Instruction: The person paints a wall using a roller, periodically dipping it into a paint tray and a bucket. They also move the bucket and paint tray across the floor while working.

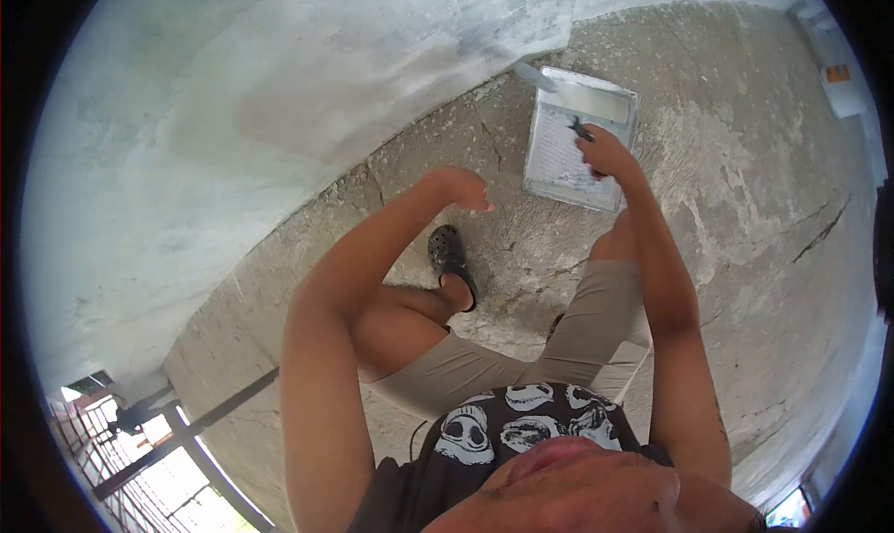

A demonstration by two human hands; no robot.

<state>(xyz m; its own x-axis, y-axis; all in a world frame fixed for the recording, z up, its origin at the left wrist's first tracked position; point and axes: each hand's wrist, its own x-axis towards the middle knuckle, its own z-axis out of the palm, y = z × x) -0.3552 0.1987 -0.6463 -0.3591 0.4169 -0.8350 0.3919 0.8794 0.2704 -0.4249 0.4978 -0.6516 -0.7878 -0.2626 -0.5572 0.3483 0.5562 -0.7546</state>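
My right hand is closed around the black handle of a paint roller. Its pale, motion-blurred sleeve lies across the far left corner of a paint tray. The tray rests on the floor, with a ridged slope on the near side and a well of whitish paint at the far end. My left hand hangs in the air left of the tray, loosely bent and holding nothing, its fingers partly hidden beneath the palm.
A patchy white wall rises along the left, meeting a cracked, paint-spotted concrete floor. A dark clog is on my foot, close below my left hand. A white bucket with an orange label stands far right. Barred windows show lower left.
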